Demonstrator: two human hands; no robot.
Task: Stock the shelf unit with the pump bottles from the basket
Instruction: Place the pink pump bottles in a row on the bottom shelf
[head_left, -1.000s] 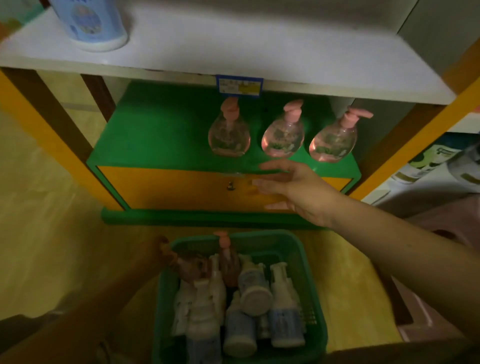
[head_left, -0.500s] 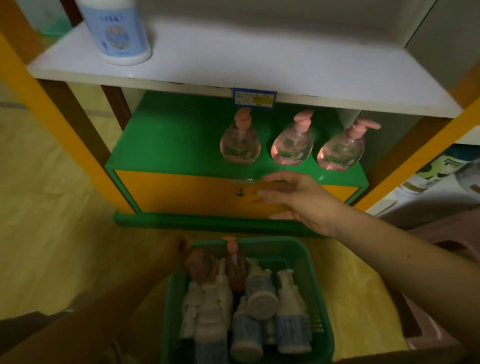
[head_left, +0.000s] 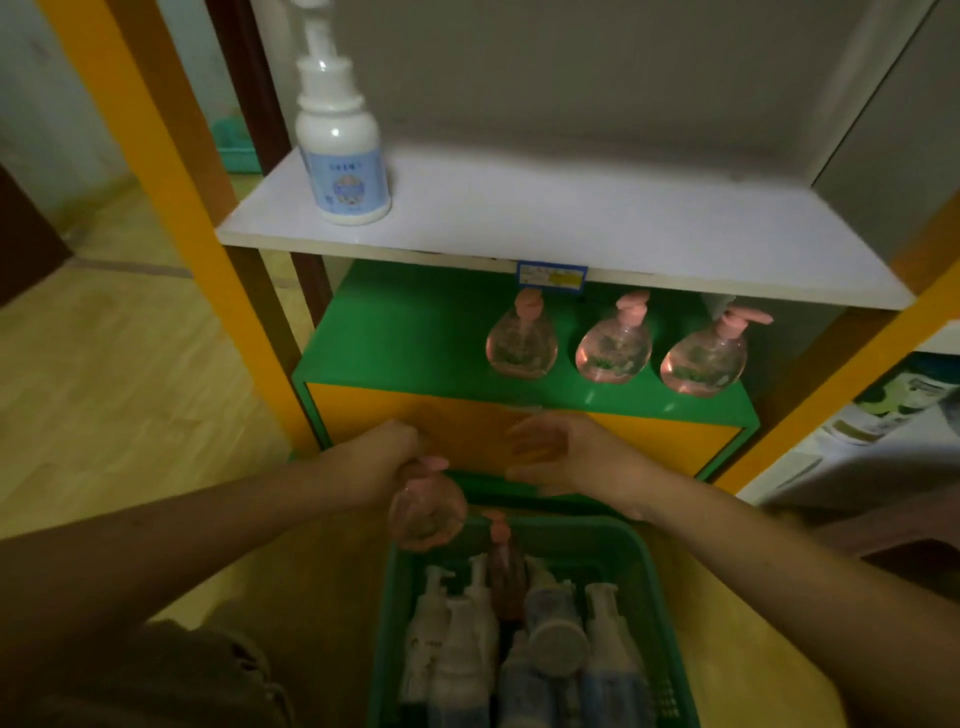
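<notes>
A second ago the left hand (head_left: 387, 457) was down inside the green basket (head_left: 636, 566); now it is up above the basket's far rim, fingers curled round the pink pump of a round clear bottle (head_left: 427, 512) that hangs below the fist. The right hand (head_left: 558, 454), which had been stretched out flat near the front edge of the green shelf (head_left: 405, 332), has drawn back and nearer the left; it holds nothing, fingers loose and spread, just beside the lifted bottle without touching it. The view has also tipped upward (more of the white shelf (head_left: 597, 218) shows than before).

Three pink pump bottles (head_left: 613, 343) still stand in a row along the right half of the green shelf, near its front edge; the left half is bare green. On the white shelf a white bottle with a blue label (head_left: 343, 156) stands at the left front corner. Its print is too blurred to read, as is the blue-and-yellow price tag (head_left: 551, 274) clipped to that shelf's front edge.

In the basket, white and blue pump bottles (head_left: 519, 649) lie packed together, with one more pink-topped bottle (head_left: 504, 566) upright near the far rim. Yellow posts frame the unit on both sides.
</notes>
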